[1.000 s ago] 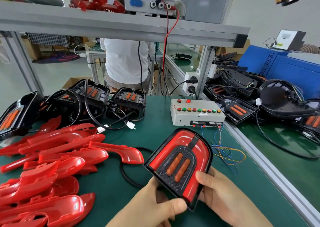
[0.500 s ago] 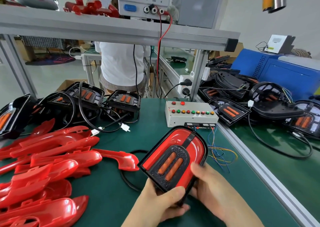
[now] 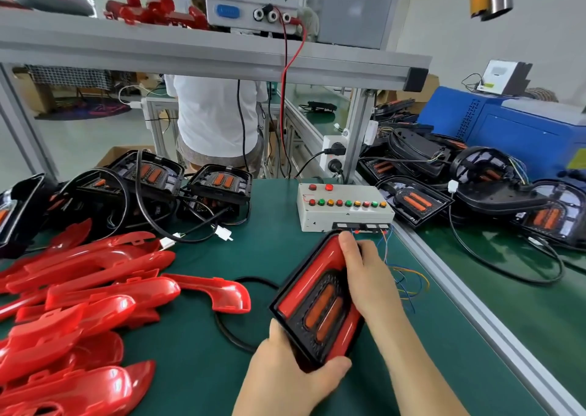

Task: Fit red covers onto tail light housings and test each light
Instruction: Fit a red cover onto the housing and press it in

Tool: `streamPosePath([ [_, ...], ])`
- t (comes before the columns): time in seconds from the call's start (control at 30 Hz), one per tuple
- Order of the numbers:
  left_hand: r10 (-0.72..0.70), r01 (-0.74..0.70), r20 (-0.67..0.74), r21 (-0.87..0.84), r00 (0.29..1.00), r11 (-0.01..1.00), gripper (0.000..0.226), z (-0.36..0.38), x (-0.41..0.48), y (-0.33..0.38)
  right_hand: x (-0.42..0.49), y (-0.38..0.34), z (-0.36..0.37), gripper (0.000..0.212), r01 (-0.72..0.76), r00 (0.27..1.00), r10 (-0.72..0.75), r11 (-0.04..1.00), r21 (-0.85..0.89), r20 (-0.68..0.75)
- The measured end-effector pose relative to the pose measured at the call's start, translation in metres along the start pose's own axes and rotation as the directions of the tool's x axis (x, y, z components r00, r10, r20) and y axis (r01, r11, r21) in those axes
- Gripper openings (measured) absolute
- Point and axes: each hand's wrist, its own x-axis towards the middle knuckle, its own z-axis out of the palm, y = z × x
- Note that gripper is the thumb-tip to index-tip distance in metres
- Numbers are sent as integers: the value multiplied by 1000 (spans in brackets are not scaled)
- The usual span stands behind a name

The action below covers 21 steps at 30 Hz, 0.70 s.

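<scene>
A black tail light housing with a red cover fitted on it (image 3: 312, 301) is tilted up above the green mat, near the front centre. My left hand (image 3: 285, 374) grips its near bottom edge, thumb curled over the rim. My right hand (image 3: 367, 276) lies along its right side with fingers reaching over the top corner, pressing on the cover. Loose red covers (image 3: 79, 304) are piled at the left. Bare black housings (image 3: 152, 181) with cables stand at the back left.
A white test box with coloured buttons (image 3: 345, 206) sits just behind the housing, thin coloured wires (image 3: 406, 279) trailing from it. More housings (image 3: 475, 190) crowd the right bench beyond an aluminium rail (image 3: 469, 298). A power supply (image 3: 253, 0) stands on the shelf above; a person in white stands beyond the bench.
My right hand slid from the housing's lower right edge up along its right side to the top corner. The housing turned more upright and moved toward the test box.
</scene>
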Motion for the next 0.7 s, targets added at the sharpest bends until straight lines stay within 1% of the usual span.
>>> streamPosePath([
  [0.07, 29, -27, -45, 46, 999, 999, 89, 2, 0, 0, -1, -4, 8, 84, 49, 997, -45, 997, 60, -63],
  [0.13, 9, 0, -84, 110, 996, 994, 87, 2, -1, -1, -1, -4, 14, 78, 57, 996, -48, 990, 132, -73],
  [0.2, 9, 14, -119, 188, 993, 982, 82, 2, -3, 0, 0, -1, 18, 78, 58, 996, -41, 975, 215, -82],
  [0.3, 38, -8, -100, 286, 994, 958, 82, 6, -4, 0, 3, 6, 19, 80, 49, 995, -17, 947, 317, -102],
  [0.37, 43, -12, -87, 323, 995, 946, 82, 6, -3, 1, 3, 9, 18, 79, 61, 992, -20, 937, 345, -121],
  [0.43, 24, -5, -63, 283, 998, 959, 77, 3, -2, 2, 1, 9, 16, 79, 76, 989, -30, 941, 328, -142],
  [0.47, 9, 1, -42, 235, 999, 972, 77, 1, -1, 2, -1, 8, 14, 79, 71, 991, -31, 949, 308, -131],
  [0.53, -13, 11, 15, 126, 1000, 992, 75, -3, -1, 1, -1, 5, 10, 72, 30, 997, -9, 956, 291, -72],
  [0.6, -36, 34, 70, 27, 997, 999, 71, -9, 1, 1, 0, 2, 7, 73, -70, 998, 64, 937, 342, 28],
  [0.67, -60, 73, 139, -86, 988, 994, 68, -16, 3, 1, 1, 2, 4, 76, -181, 983, 144, 890, 418, 118],
  [0.7, -70, 95, 175, -142, 982, 985, 68, -19, 5, 1, 0, 3, 2, 73, -222, 974, 176, 860, 459, 141],
])
